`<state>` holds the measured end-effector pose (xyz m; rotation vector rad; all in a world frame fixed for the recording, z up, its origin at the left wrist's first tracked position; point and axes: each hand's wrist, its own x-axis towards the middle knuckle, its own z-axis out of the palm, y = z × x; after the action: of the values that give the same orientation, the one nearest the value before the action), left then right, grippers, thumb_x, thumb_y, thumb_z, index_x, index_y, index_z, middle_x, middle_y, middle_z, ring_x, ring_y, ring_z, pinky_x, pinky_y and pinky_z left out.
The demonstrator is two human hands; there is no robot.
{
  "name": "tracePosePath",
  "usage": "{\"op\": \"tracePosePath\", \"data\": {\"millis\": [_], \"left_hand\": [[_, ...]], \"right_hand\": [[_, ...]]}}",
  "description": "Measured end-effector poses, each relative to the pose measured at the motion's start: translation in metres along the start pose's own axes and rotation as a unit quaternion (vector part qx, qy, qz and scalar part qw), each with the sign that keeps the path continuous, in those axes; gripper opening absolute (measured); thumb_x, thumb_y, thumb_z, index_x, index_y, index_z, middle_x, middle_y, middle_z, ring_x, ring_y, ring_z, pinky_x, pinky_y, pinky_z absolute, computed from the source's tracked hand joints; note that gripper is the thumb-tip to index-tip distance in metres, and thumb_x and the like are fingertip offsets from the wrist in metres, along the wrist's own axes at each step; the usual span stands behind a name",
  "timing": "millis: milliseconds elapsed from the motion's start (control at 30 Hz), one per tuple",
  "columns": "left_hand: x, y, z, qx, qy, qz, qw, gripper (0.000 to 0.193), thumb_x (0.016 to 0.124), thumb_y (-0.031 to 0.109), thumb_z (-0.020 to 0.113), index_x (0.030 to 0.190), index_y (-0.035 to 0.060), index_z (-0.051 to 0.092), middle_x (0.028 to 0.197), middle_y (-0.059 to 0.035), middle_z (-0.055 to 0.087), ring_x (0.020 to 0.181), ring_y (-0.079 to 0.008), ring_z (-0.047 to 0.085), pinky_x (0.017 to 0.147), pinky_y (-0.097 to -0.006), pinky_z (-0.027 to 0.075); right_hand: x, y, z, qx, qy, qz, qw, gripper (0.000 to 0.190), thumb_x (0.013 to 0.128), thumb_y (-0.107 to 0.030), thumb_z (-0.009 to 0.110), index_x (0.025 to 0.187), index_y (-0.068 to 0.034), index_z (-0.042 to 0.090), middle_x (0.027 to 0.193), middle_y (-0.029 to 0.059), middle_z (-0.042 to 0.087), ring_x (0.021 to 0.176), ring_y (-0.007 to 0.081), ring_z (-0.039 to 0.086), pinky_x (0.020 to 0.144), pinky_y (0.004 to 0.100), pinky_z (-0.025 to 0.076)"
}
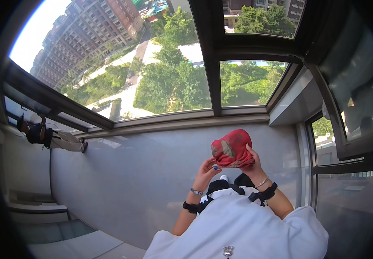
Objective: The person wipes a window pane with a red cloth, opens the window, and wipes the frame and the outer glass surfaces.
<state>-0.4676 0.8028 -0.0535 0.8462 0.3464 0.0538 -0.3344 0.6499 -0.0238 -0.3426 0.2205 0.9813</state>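
Note:
A red cloth item (238,145), bunched into a rounded shape with tan-grey patches, is held up in front of me; its exact kind is not clear. My right hand (253,163) grips its lower right side, the thumb lying over the front. At the lower left edge, the fingers of my left hand (208,168) touch the cloth, and whether they pinch it is not clear. A small blue round thing (215,168) shows at the left thumb. Both forearms wear black straps, with a bracelet at each wrist.
Large framed windows (160,81) rise beyond the grey tiled floor (134,168). An open window sash (361,97) juts in at the right. Another person (50,136) stands at the far left by the glass, arms raised to the frame. A pale ledge (76,246) is at the lower left.

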Motion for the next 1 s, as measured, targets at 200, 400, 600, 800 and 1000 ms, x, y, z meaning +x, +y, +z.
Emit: {"op": "tracePosePath", "data": {"millis": [200, 400, 600, 800, 1000], "left_hand": [[0.002, -0.01, 0.0, -0.032, 0.009, 0.021, 0.999, 0.027, 0.086, 0.001, 0.048, 0.113, 0.0023, 0.042, 0.114, -0.0112, 0.049, 0.104, -0.0212, 0.052, 0.09, -0.0389, 0.045], [0.003, -0.013, 0.0, -0.03, 0.013, 0.038, 0.999, 0.028, 0.085, 0.001, 0.048, 0.112, 0.0001, 0.043, 0.11, -0.0114, 0.052, 0.102, -0.0207, 0.053, 0.09, -0.0379, 0.045], [0.003, -0.008, 0.007, -0.015, 0.015, 0.035, 0.999, 0.033, 0.084, 0.002, 0.05, 0.116, -0.0017, 0.043, 0.109, -0.0119, 0.054, 0.101, -0.0202, 0.054, 0.087, -0.0358, 0.046], [0.004, -0.008, 0.007, -0.017, 0.003, 0.034, 0.999, 0.037, 0.084, 0.001, 0.05, 0.119, -0.0015, 0.041, 0.11, -0.0113, 0.053, 0.102, -0.0199, 0.054, 0.087, -0.0353, 0.045], [0.002, -0.002, 0.012, -0.012, -0.007, 0.031, 0.999, 0.047, 0.082, 0.0, 0.049, 0.126, -0.0005, 0.034, 0.116, -0.0117, 0.05, 0.105, -0.0202, 0.052, 0.089, -0.0362, 0.043]], "right_hand": [[-0.002, -0.003, -0.006, 0.001, 0.0, 0.006, 1.0, 0.04, 0.088, -0.029, 0.046, 0.119, -0.004, 0.043, 0.119, 0.0114, 0.05, 0.111, 0.0258, 0.047, 0.098, 0.0428, 0.034], [-0.003, -0.004, -0.011, 0.008, 0.002, 0.015, 1.0, 0.041, 0.088, -0.029, 0.046, 0.119, -0.003, 0.042, 0.121, 0.0119, 0.049, 0.112, 0.0267, 0.046, 0.099, 0.044, 0.033], [-0.003, -0.004, -0.013, -0.003, -0.004, 0.02, 1.0, 0.041, 0.088, -0.029, 0.046, 0.12, -0.003, 0.042, 0.12, 0.0121, 0.049, 0.112, 0.0265, 0.047, 0.098, 0.0433, 0.034], [-0.003, -0.003, -0.014, -0.006, 0.002, 0.015, 1.0, 0.04, 0.088, -0.028, 0.046, 0.118, -0.002, 0.043, 0.12, 0.0121, 0.05, 0.111, 0.0257, 0.048, 0.098, 0.042, 0.035], [-0.002, -0.004, -0.017, -0.007, 0.0, 0.022, 1.0, 0.039, 0.088, -0.028, 0.047, 0.118, -0.002, 0.043, 0.118, 0.0117, 0.051, 0.109, 0.0251, 0.049, 0.097, 0.0413, 0.036]]}}
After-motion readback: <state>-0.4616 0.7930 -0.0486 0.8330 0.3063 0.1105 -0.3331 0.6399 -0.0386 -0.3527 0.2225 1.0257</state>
